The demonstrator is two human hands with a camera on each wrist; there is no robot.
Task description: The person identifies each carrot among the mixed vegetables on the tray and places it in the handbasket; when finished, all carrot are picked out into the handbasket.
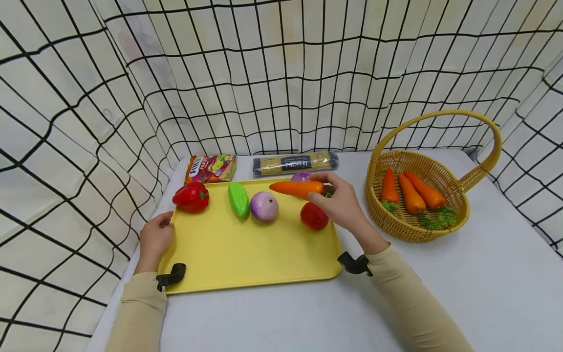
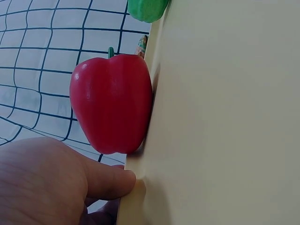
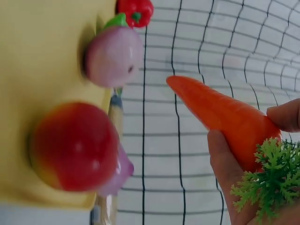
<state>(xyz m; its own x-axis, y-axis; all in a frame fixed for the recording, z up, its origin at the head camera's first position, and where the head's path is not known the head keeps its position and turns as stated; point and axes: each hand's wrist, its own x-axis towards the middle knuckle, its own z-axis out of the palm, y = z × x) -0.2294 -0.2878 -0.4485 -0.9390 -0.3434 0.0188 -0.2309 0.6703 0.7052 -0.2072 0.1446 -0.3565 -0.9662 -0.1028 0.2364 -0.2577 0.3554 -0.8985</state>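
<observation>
My right hand (image 1: 342,201) pinches an orange carrot (image 1: 292,188) by its thick leafy end, above the far right part of a yellow tray (image 1: 246,254). Its tip points left, and green leaves (image 3: 269,176) show in the right wrist view. At the tray's left edge my left hand (image 1: 155,240) grips the rim, thumb on top. Beside that thumb sits a red bell pepper (image 2: 112,103). Along the tray's far side are a green cucumber-like vegetable (image 1: 239,199), a purple onion (image 1: 264,206) and a red apple-like fruit (image 1: 314,216). Another onion (image 1: 301,176) is partly hidden behind the carrot.
To the right of the tray stands a wicker basket (image 1: 462,215) with a tall handle, holding 3 carrots (image 1: 411,194). Behind the tray lie a colourful packet (image 1: 211,168) and a long pasta pack (image 1: 295,163). Black netting over white cloth surrounds the white table (image 1: 264,322).
</observation>
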